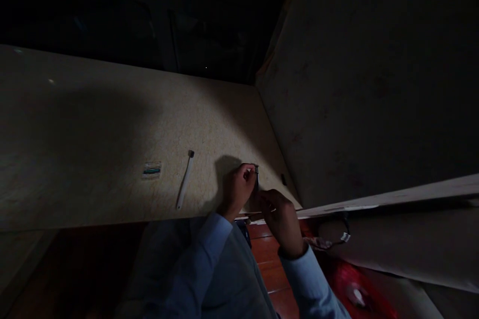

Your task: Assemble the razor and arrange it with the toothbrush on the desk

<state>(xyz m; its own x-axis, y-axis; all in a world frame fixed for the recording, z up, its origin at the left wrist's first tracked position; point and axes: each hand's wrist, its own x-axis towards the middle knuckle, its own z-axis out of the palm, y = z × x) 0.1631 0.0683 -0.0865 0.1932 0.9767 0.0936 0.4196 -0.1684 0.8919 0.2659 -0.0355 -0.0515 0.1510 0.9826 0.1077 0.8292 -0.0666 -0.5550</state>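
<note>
Both of my hands meet over the near right corner of a pale speckled tabletop [112, 124]. My left hand [237, 189] is closed, its fingertips pinching a small dark thing [256, 173] that I cannot identify. My right hand [279, 214] is closed too, its fingers reaching up to the lower part of the same small thing. To the left on the table lies a white razor handle [185, 181] with a small dark head, and farther left a small clear packet [151, 169] with a green strip inside.
A tall beige panel [366, 84] rises at the table's right edge. A tiny dark item [283, 179] lies by that wall. Below are a reddish wooden floor [267, 259], a red object [352, 284] and a cable with a white plug [344, 237]. The background is dark.
</note>
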